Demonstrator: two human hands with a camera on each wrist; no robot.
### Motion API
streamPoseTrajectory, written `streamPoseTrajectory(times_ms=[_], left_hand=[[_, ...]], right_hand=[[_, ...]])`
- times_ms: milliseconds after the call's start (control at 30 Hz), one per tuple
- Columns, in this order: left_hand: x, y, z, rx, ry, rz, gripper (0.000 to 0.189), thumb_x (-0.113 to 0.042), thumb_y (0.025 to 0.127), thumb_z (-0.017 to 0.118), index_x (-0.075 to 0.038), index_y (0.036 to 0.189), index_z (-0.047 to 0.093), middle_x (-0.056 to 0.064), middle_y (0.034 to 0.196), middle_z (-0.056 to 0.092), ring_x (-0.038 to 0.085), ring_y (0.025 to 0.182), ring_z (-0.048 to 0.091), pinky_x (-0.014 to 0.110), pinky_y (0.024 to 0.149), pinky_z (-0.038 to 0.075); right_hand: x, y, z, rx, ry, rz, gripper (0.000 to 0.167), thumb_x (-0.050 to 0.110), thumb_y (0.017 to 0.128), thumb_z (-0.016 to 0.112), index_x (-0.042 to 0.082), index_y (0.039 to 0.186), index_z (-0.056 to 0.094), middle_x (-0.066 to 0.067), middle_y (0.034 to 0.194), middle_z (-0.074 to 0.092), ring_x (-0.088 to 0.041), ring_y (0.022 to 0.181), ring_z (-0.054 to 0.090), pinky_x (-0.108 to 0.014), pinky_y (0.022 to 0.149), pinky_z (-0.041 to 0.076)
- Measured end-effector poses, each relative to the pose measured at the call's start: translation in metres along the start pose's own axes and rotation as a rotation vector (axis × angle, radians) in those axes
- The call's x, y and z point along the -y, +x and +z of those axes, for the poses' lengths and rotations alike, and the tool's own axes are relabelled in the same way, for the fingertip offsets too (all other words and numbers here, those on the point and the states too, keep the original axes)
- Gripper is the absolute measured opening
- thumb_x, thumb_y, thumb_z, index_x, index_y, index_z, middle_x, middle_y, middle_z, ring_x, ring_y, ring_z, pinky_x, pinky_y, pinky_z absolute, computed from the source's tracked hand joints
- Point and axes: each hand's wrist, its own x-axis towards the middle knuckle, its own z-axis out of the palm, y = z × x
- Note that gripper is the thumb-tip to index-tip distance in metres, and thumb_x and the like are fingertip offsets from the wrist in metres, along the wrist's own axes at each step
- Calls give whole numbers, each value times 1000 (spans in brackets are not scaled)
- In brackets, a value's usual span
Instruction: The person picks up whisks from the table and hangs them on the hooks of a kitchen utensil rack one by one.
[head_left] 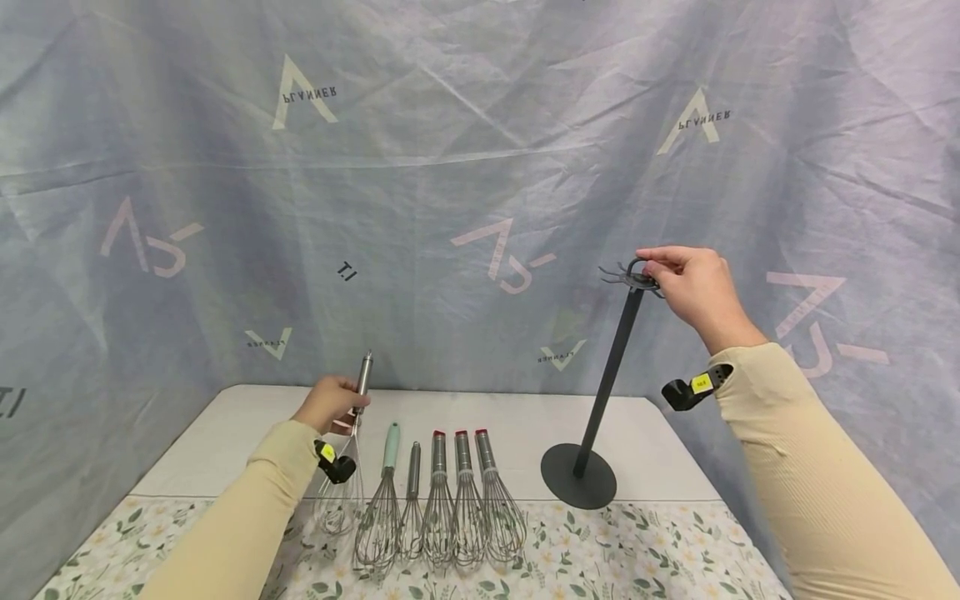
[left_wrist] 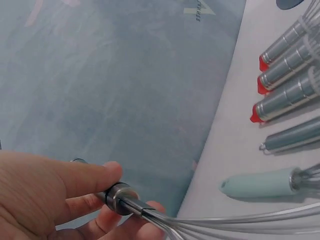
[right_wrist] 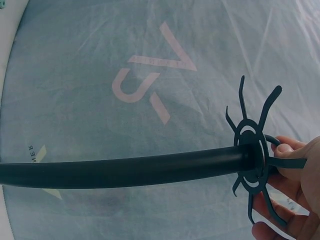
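My left hand (head_left: 333, 404) grips a steel-handled whisk (head_left: 363, 383) near the lower end of its handle, above the left part of the table. The whisk stands nearly upright, its wires pointing down. In the left wrist view, thumb and fingers close round the metal handle (left_wrist: 120, 196). My right hand (head_left: 697, 287) pinches the loop on top of a dark utensil stand (head_left: 609, 379). Several curved hooks (right_wrist: 270, 107) spread from the stand's top, with nothing hanging on those in view. Its round base (head_left: 558, 475) rests on the table.
Between the hands lie a whisk with a mint-green handle (head_left: 392, 446), a small steel whisk (head_left: 414, 471) and three whisks with red-tipped handles (head_left: 463, 454). They lie in a row on the white table (head_left: 645, 450), wires over a floral cloth (head_left: 652, 550). A grey curtain (head_left: 420, 208) hangs behind.
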Motion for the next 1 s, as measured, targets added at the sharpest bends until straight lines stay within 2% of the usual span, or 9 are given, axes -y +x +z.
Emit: streamPoseTrajectory(times_ms=[100,300,433,567,633,767,1000], left_hand=[[-9,2,2,-4,10,9,30,-10,96,67,5,120,57,12,90,65,26,72,66,37,60,57],[-32,4,7,-1,38,31,35,-12,97,68,4,126,56,16,96,65,29,78,67,37,62,59],[-51,3,13,-24,51,83,38,-12,97,69,4,128,56,17,98,65,29,78,68,38,63,60],[-65,3,20,-52,52,128,40,-13,96,70,1,131,56,19,107,64,26,76,67,37,64,60],[-71,3,23,-62,45,144,41,-14,96,71,-1,132,56,19,111,63,28,79,67,37,64,60],[-81,3,31,-70,35,180,41,-14,96,71,-4,132,56,17,114,60,35,87,67,37,64,60],[-104,1,47,-72,69,251,40,-15,95,73,-7,131,58,16,115,60,33,86,69,41,66,61]], right_hand=[[0,0,0,-4,1,-3,31,26,106,56,21,133,69,-13,124,70,-23,88,58,-34,52,36],[0,0,-1,-3,-2,-4,31,27,105,56,21,133,69,-13,126,70,-24,90,58,-35,55,36],[0,0,-1,-2,-1,-4,31,26,106,56,20,133,69,-13,124,70,-23,94,60,-34,56,37],[0,-1,0,1,-3,-6,31,25,106,55,20,133,69,-13,122,71,-23,93,61,-34,55,37],[0,-1,0,5,-1,-4,31,25,106,55,20,133,69,-13,122,71,-23,93,61,-34,55,37],[0,-1,-1,12,3,-1,31,25,106,54,20,133,69,-12,122,71,-23,94,61,-34,55,37],[-1,0,-3,26,9,-5,31,27,105,56,20,133,69,-13,124,70,-23,95,60,-35,57,37]])
